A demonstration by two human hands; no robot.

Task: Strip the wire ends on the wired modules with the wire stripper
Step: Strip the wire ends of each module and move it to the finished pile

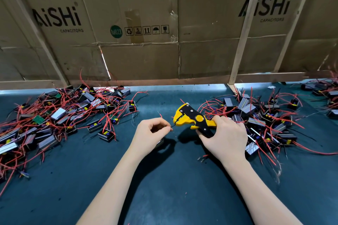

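My right hand (pixel 224 138) grips the handles of a yellow and black wire stripper (pixel 191 118), jaws pointing left. My left hand (pixel 150 133) pinches a thin black wire (pixel 173 126) whose end reaches into the stripper's jaws. A red wire end (pixel 160 115) sticks up above my left fingers. A module (pixel 160 142) is mostly hidden under my left hand. A pile of wired modules (pixel 60 115) with red wires lies on the left. Another pile (pixel 259 120) lies on the right, behind my right hand.
The green table mat (pixel 164 179) spreads under my arms, with small red insulation scraps on it. Flattened cardboard boxes (pixel 142 23) on a wooden frame (pixel 243 27) wall off the back. More modules (pixel 323 93) lie at the far right.
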